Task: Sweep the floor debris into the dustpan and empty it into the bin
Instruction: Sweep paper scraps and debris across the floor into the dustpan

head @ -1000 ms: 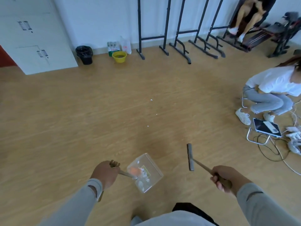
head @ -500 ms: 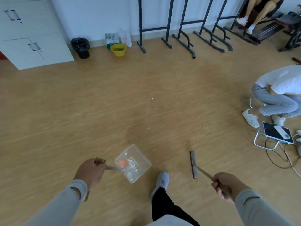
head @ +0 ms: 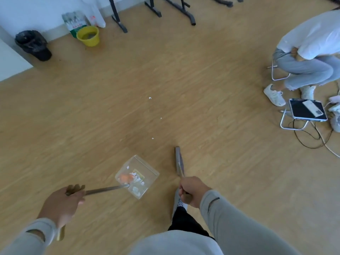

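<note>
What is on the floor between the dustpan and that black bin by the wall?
In the head view, only bare wooden floor lies between the dustpan and the black bin; the white scraps sit off to the right.

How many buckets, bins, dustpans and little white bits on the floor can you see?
Yellow bucket: 1
Black bin: 1
Clear dustpan: 1
White bits on the bare floor: 3
Total: 6
</note>
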